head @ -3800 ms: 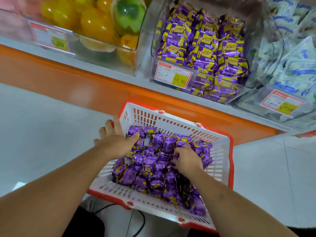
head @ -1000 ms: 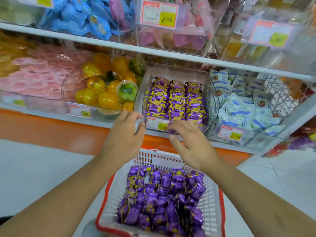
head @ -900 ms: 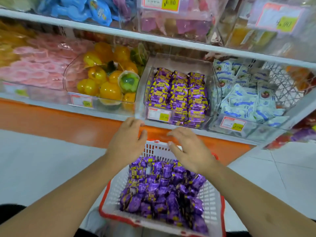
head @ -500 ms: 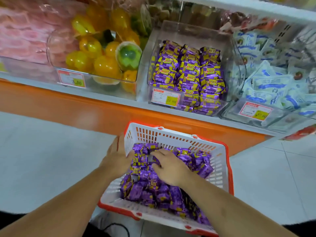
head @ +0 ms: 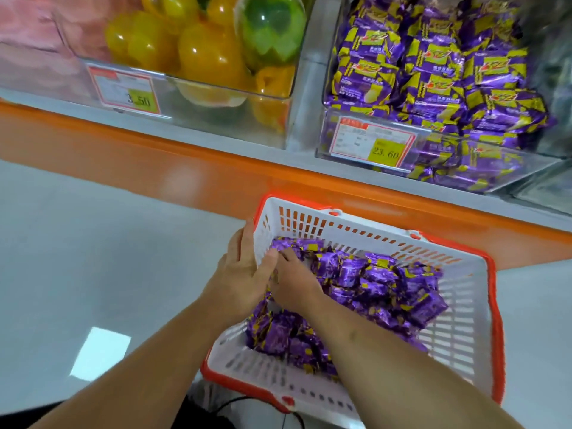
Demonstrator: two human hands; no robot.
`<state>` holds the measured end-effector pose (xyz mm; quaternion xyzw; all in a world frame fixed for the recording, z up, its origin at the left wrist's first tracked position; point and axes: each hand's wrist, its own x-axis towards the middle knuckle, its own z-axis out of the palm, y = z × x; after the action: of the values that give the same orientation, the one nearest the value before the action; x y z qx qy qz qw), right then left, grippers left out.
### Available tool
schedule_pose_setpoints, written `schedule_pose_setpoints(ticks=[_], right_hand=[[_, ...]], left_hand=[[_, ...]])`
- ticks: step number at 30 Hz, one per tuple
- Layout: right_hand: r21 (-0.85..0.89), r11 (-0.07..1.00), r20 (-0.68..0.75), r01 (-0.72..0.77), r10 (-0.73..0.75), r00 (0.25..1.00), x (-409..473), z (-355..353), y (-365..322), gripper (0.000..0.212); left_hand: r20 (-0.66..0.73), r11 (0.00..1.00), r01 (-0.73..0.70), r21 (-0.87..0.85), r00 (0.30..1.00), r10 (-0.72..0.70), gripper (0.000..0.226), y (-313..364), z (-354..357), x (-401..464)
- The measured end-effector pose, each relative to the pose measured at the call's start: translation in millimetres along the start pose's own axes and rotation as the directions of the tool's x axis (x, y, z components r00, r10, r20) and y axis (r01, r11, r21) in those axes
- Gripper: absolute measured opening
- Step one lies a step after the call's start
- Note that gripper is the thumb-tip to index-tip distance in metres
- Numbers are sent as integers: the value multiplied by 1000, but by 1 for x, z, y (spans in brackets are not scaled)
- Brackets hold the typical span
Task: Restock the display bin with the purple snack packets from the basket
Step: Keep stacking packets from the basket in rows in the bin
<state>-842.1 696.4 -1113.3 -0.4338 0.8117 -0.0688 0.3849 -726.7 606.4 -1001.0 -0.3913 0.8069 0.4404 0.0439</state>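
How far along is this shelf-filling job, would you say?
The display bin already holds neat rows of purple packets. Right now the left hand and the right hand are down in the basket, gathering packets. Plenty remain in the basket, so several more trips look likely.

The packets [head: 383, 283] in the basket are shiny purple with small yellow marks. The basket [head: 464, 305] is white with a red-orange rim and a pattern of narrow slots in its walls. The packets in the clear display bin [head: 439, 72] are purple with yellow-green blocks and red letters. Its price label [head: 371, 144] is white with a red border and a yellow field. The next clear bin holds glossy yellow capsules [head: 173, 48] and one green capsule [head: 269, 29]. The shelf edge [head: 154, 156] is orange. The floor [head: 93, 258] is pale grey.
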Motion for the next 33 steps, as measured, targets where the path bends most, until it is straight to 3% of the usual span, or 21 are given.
schedule_pose_setpoints(ticks=[3, 9, 18, 21, 23, 27, 30, 33], right_hand=[[-5, 996, -51, -93, 93, 994, 3, 4, 4, 75], [234, 965, -127, -118, 151, 980, -18, -16, 5, 19], [489, 872, -188, 23, 80, 979, -125, -139, -7, 10], [562, 821, -231, 96, 44, 972, -168, -182, -16, 12], [590, 794, -267, 148, 19, 963, -197, -208, -21, 13], [588, 762, -387, 271, -29, 921, -238, -250, -24, 15], [596, 732, -445, 330, -42, 895, -254, -270, -27, 19], [584, 724, -503, 368, -33, 864, -258, -282, -26, 16]], left_hand=[[1, 1000, -1, 5, 1000, 1, 74, 2, 0, -2], [28, 997, 51, 56, 998, -53, 76, 10, -2, -2], [90, 964, 157, 216, 980, -179, 81, 49, -18, -14], [5, 974, 57, 220, 998, -60, 60, 86, -33, -22], [28, 993, -49, 108, 999, 46, 36, 120, -48, -28], [76, 947, -189, -258, 974, 215, 22, 183, -81, -46], [173, 918, -301, -259, 921, 350, 13, 214, -98, -59], [272, 900, -278, -335, 886, 375, 14, 227, -107, -66]])
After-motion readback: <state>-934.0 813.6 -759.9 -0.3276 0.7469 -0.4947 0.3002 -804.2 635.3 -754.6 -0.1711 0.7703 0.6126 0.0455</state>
